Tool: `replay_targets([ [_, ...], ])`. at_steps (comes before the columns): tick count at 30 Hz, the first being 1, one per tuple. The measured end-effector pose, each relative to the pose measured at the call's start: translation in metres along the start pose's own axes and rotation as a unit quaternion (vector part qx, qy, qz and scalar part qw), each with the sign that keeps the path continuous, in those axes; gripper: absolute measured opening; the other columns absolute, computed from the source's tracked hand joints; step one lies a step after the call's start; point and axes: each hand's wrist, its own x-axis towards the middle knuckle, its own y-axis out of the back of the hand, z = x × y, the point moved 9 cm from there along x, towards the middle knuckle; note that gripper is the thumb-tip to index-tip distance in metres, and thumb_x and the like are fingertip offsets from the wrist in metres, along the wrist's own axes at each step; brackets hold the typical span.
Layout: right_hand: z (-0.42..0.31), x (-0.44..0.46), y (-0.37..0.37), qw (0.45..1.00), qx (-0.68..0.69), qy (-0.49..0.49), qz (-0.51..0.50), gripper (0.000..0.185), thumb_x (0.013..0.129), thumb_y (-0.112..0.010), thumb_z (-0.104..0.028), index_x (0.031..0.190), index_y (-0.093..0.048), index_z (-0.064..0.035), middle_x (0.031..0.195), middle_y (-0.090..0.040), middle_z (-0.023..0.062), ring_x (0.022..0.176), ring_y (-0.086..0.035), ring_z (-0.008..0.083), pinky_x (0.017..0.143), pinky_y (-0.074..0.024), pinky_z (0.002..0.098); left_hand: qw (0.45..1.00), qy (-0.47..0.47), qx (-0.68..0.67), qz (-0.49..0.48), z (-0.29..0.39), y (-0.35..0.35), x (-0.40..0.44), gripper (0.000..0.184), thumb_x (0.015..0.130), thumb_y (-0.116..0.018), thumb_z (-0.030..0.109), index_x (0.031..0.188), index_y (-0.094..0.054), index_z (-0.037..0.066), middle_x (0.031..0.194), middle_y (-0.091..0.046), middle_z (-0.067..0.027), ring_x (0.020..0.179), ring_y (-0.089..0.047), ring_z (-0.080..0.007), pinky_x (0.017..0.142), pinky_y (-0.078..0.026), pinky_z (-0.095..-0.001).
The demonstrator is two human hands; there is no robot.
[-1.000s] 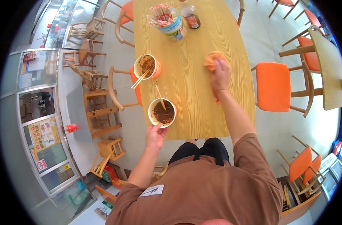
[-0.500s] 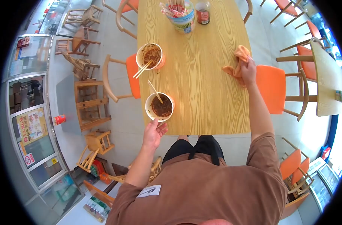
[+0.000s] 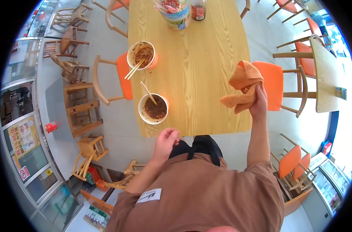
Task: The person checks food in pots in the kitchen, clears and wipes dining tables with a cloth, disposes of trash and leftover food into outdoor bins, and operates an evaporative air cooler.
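Note:
An orange cloth hangs bunched and folded from my right hand, whose fingers grip it above the table's right edge. My left hand is off the table's near edge, its fingers curled in with nothing visible in them. Closest to it stands a paper bowl of dark broth with one end of the chopsticks leaning out; hand and bowl are apart. Farther up the left side, a second paper bowl holds reddish leftovers and a pair of chopsticks.
The wooden table carries a tub of wrapped chopsticks and a dark jar at its far end. Orange-seated chairs stand at both sides. Wooden chairs line the left, and another table stands right.
My left hand has let go of the near bowl and drawn back toward my body, fingers curling. My right hand has moved nearer with the cloth, which is lifted and more spread out.

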Motion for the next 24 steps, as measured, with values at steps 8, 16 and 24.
replay_targets([
  [8,0.008,-0.041,0.063,0.996,0.050,0.003,0.077,0.039,0.099,-0.045,-0.019,0.132,-0.042,0.0012,0.124,-0.053,0.0115,0.111,-0.055,0.0225,0.095,-0.0470,0.0360,0.830,-0.414,0.368,-0.060,0.099,-0.184,0.103,0.019,0.087,-0.058,0.012,0.102,-0.061,0.001,0.083,-0.061,-0.0141,0.074,-0.060,-0.0315,0.066,-0.049,-0.0388],
  [16,0.039,-0.086,0.090,0.991,0.070,-0.024,0.115,0.039,0.098,-0.046,-0.019,0.131,-0.042,0.0023,0.125,-0.052,0.0124,0.115,-0.053,0.0225,0.098,-0.0454,0.0365,0.567,-0.639,0.518,-0.033,0.110,-0.311,0.196,0.026,0.080,-0.052,0.005,0.103,-0.063,0.006,0.100,-0.061,-0.0145,0.095,-0.058,-0.0344,0.083,-0.049,-0.0432],
  [24,0.039,-0.092,0.106,0.988,0.088,-0.045,0.122,0.036,0.098,-0.047,-0.015,0.129,-0.044,0.0018,0.123,-0.054,0.0112,0.111,-0.055,0.0202,0.095,-0.0477,0.0347,0.601,-0.410,0.677,-0.112,0.079,-0.299,0.236,0.011,0.081,-0.053,0.008,0.089,-0.060,0.006,0.097,-0.062,-0.0188,0.089,-0.060,-0.0363,0.076,-0.051,-0.0453],
])
